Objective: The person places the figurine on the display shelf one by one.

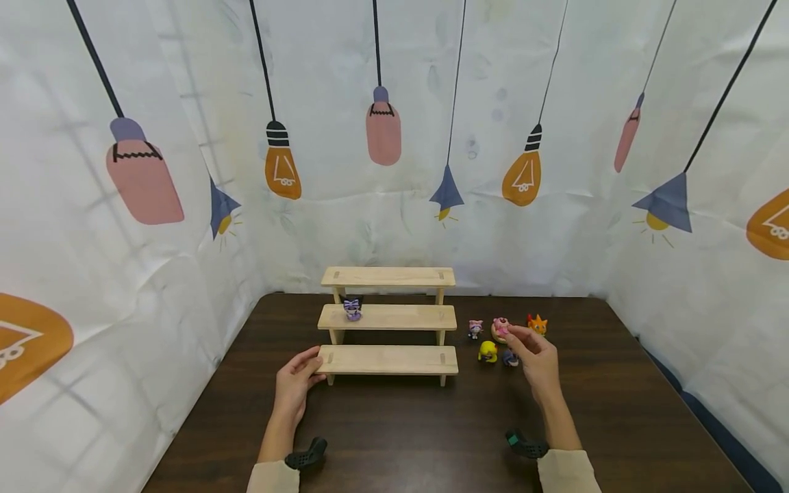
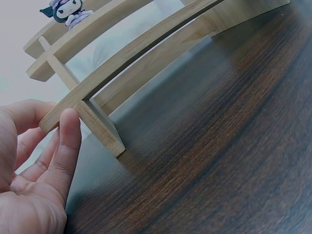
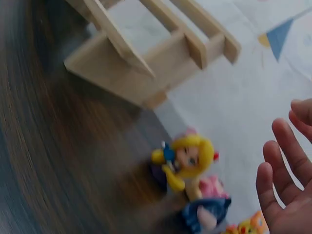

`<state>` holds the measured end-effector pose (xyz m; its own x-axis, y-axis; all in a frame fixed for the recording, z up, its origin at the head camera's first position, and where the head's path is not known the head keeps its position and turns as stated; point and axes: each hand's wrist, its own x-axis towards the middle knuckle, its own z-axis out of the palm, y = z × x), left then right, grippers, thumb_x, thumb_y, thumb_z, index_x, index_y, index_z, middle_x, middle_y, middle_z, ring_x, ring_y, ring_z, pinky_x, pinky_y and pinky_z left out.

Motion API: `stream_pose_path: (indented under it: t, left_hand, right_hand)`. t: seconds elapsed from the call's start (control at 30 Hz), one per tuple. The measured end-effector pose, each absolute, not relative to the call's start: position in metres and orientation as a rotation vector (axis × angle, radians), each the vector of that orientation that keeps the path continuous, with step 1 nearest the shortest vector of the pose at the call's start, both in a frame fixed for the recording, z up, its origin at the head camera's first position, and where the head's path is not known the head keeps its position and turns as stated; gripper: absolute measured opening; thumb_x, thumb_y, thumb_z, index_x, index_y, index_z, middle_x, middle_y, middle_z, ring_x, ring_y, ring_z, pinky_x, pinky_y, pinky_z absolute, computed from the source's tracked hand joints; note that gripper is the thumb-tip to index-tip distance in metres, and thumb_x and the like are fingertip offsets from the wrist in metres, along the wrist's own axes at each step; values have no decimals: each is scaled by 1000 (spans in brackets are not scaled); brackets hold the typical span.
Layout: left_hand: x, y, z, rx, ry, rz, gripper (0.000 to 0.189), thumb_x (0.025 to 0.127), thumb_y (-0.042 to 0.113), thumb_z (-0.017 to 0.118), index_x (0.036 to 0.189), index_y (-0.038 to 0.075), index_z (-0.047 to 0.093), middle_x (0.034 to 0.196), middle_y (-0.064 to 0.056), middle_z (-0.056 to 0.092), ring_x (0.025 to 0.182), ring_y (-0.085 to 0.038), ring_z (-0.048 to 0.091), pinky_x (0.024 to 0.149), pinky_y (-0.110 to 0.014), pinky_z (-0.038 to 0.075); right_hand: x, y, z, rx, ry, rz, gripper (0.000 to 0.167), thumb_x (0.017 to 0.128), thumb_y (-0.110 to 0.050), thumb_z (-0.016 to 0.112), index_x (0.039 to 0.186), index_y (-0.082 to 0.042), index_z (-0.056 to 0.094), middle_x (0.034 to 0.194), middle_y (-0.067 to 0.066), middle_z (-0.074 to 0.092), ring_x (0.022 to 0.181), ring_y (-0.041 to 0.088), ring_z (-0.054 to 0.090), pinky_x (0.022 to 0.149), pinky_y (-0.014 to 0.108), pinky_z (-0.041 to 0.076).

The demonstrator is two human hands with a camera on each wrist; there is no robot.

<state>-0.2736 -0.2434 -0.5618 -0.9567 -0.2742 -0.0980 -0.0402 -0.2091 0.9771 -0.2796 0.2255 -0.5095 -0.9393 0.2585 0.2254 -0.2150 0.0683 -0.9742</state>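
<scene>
A three-tier wooden display stand [image 1: 388, 359] stands on the dark table. My left hand [image 1: 294, 387] pinches the left end of its lowest shelf between thumb and fingers. On the middle shelf, toward the left, sits a purple-and-black figurine [image 1: 353, 310]. My right hand [image 1: 539, 366] is over the small figurines right of the stand, its fingertips overlapping a pink figurine [image 1: 500, 326] in the head view. In the right wrist view its fingers are spread and hold nothing. Close by are a yellow-haired figurine [image 3: 187, 158], a dark blue figurine [image 3: 209, 214] and an orange figurine [image 1: 537, 324].
A small pink-and-purple figurine [image 1: 474, 329] stands nearest the stand's right side. White fabric [image 1: 407, 233] printed with lamps hangs behind the table [image 1: 419, 438] and on both sides. Both wrists wear dark bands [image 1: 306, 454].
</scene>
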Motion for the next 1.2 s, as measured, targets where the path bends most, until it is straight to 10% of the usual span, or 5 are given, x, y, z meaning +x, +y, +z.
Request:
stream_pose_path:
  t: [0.27, 0.6, 0.9, 1.2]
  left_hand:
    - [-274, -244, -560, 380, -1876, -2291, 44, 98, 13, 71, 138, -3, 60, 97, 11, 74, 81, -11, 69, 72, -25, 63]
    - [-273, -242, -561, 377, -1890, -2283, 44, 98, 12, 70, 139, -1, 60, 100, 11, 73, 84, -11, 70, 74, -25, 63]
    - [-271, -240, -560, 371, -1886, -2290, 42, 99, 11, 68, 138, -2, 60, 99, 11, 73, 84, -11, 70, 73, -25, 63]
    - [-270, -242, -560, 378, -1885, -2281, 45, 98, 15, 71, 138, -2, 60, 100, 10, 74, 84, -11, 70, 73, -25, 63]
  right_hand:
    - [-287, 251, -532, -158, -2088, 1988, 45, 99, -20, 70, 136, 4, 60, 109, -13, 71, 98, -2, 62, 85, 12, 54]
    - [-286, 265, -547, -121, -2373, 1899, 54, 102, -32, 65, 148, -8, 52, 146, 16, 57, 106, -7, 57, 88, 14, 52]
    - [-282, 269, -541, -115, -2509, 1877, 60, 101, -31, 67, 153, -10, 46, 155, 17, 49, 113, -4, 51, 90, 8, 46]
    - [-289, 268, -554, -90, -2581, 1752, 61, 99, -33, 69, 152, -11, 49, 154, 18, 50, 140, 35, 47, 114, 52, 45]
